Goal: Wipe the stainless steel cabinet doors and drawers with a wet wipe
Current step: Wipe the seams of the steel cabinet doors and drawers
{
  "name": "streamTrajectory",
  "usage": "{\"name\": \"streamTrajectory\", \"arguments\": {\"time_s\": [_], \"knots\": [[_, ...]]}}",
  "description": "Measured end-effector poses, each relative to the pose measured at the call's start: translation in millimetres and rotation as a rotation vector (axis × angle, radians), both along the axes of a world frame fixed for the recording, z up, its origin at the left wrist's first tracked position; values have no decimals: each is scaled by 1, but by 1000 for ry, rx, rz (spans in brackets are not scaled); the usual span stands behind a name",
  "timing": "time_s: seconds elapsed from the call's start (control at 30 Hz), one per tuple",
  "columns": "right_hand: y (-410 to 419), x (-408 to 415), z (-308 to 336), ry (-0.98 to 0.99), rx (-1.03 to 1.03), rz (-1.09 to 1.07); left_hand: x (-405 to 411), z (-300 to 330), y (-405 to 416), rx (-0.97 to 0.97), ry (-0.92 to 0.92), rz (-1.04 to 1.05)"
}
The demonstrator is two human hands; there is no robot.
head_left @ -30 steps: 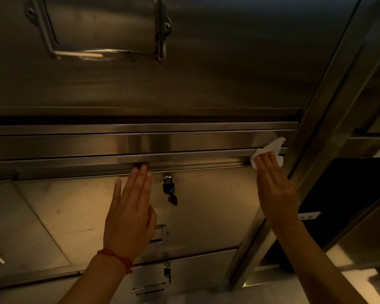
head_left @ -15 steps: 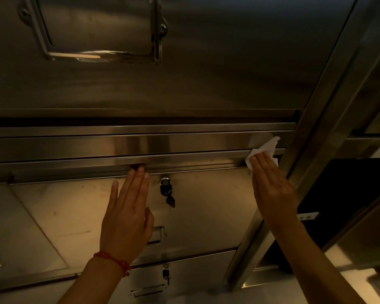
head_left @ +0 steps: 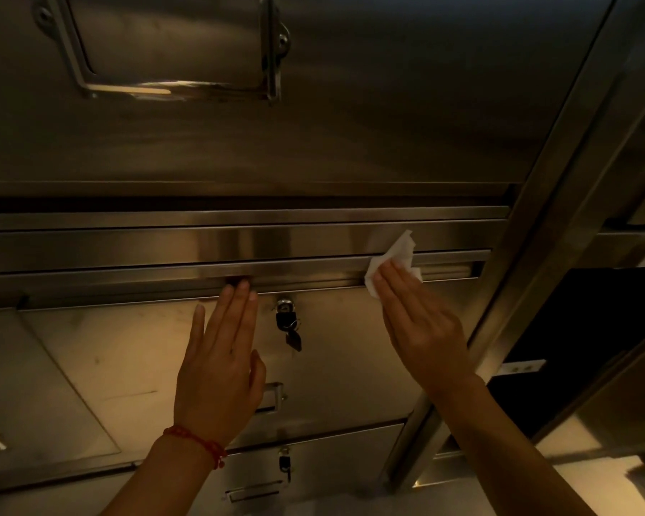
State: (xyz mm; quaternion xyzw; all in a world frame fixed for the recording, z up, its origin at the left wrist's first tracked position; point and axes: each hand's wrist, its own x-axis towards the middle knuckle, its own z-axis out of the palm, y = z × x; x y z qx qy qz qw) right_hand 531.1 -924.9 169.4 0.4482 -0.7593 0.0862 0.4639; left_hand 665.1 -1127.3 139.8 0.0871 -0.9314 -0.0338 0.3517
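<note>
A white wet wipe (head_left: 395, 256) lies against the steel rail (head_left: 164, 251) that runs above the upper drawer. My right hand (head_left: 417, 322) presses it flat with straight fingers, near the rail's right end. My left hand (head_left: 220, 359), with a red cord at the wrist, rests flat on the upper drawer front (head_left: 135, 348), fingertips at the rail's lower edge. A lock with a hanging key (head_left: 287, 322) sits between my hands. Below is a second drawer (head_left: 332, 463) with its own lock and handle.
Above the rail is a large steel door (head_left: 350, 106) with a framed handle (head_left: 172, 87). A slanted steel post (head_left: 529, 255) stands just right of my right hand, with a dark opening (head_left: 574, 329) beyond it. A recessed drawer handle (head_left: 272, 398) shows beside my left thumb.
My right hand has slid the wipe leftward along the rail, away from the post. My left hand has stayed flat on the drawer front.
</note>
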Motion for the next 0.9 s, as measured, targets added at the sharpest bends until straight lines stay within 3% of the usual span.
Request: {"name": "streamTrajectory", "arguments": {"time_s": [0.57,0.9], "knots": [[-46,21,2,-26,2,40,3,-4,-14,-51,-6,-73],[-91,42,6,64,-20,152,25,-8,-40,-58,-18,-27]]}}
